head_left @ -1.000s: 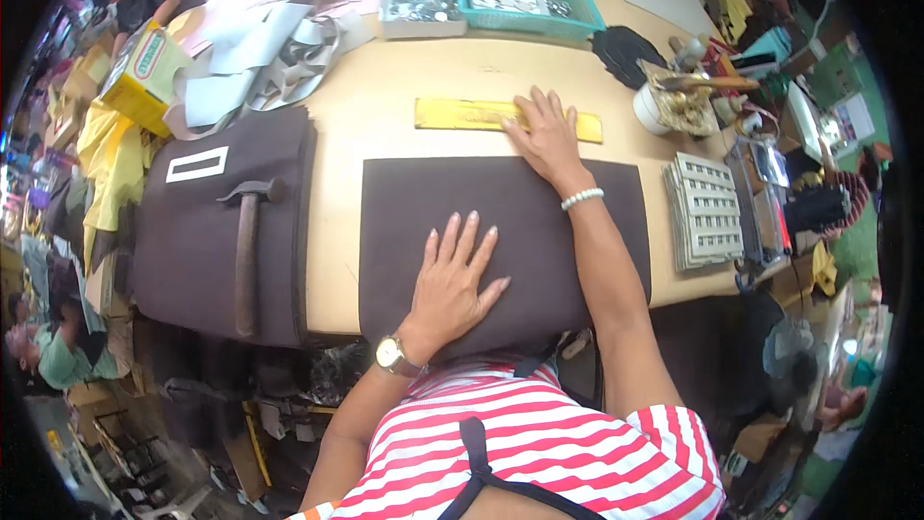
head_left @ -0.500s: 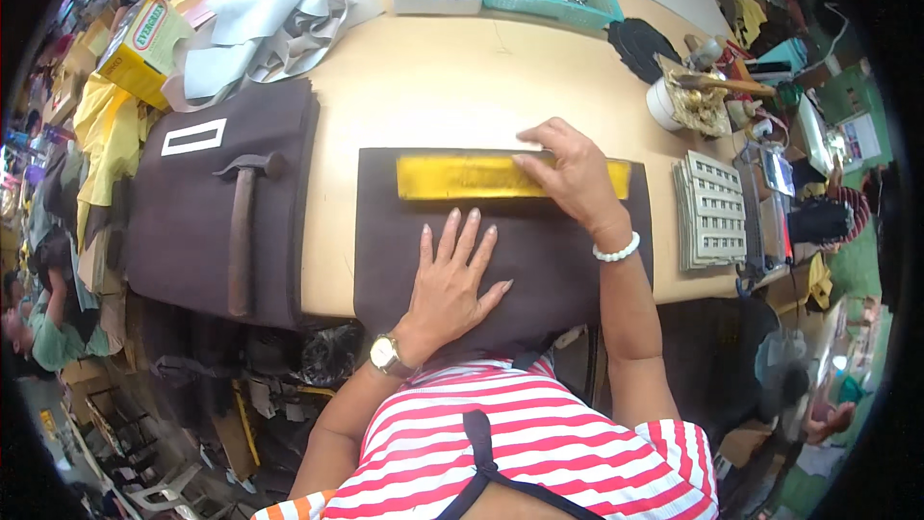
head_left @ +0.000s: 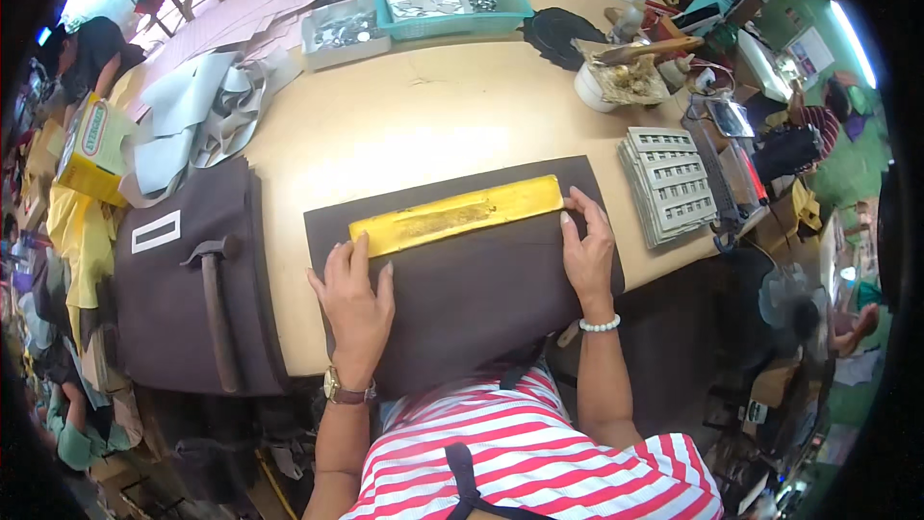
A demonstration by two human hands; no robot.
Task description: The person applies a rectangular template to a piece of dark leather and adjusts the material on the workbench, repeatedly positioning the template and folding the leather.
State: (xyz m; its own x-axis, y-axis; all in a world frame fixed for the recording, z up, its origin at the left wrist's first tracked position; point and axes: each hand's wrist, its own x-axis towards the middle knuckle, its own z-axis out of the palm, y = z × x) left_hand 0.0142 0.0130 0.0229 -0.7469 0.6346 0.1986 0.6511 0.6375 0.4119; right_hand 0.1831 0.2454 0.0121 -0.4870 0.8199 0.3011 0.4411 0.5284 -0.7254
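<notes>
A long yellow bar (head_left: 462, 215) with brown wear marks lies across the upper part of a dark brown sheet (head_left: 472, 299), roughly in line with the sheet's far edge. My left hand (head_left: 356, 313) holds the bar's left end at its near corner, index fingertip on it and thumb lower down, off the bar. Its right end is between the fingertips and thumb of my right hand (head_left: 589, 255). Left of the sheet lies a stack of dark brown pieces (head_left: 173, 303) with a hammer (head_left: 218, 313) and a white rectangular frame (head_left: 156, 230) on top.
Stacked grey slotted pieces (head_left: 669, 183) stand at the right, near a glue-crusted white pot (head_left: 599, 89) with a brush (head_left: 650, 50) across it. A teal basket (head_left: 500, 24) and a white box (head_left: 313, 39) hold small pieces at the back. Pale scraps (head_left: 183, 101) lie far left.
My left hand has moved from the sheet to the bar's left end. My right hand has gone from above the bar to its right end. The whole view has turned and shifted.
</notes>
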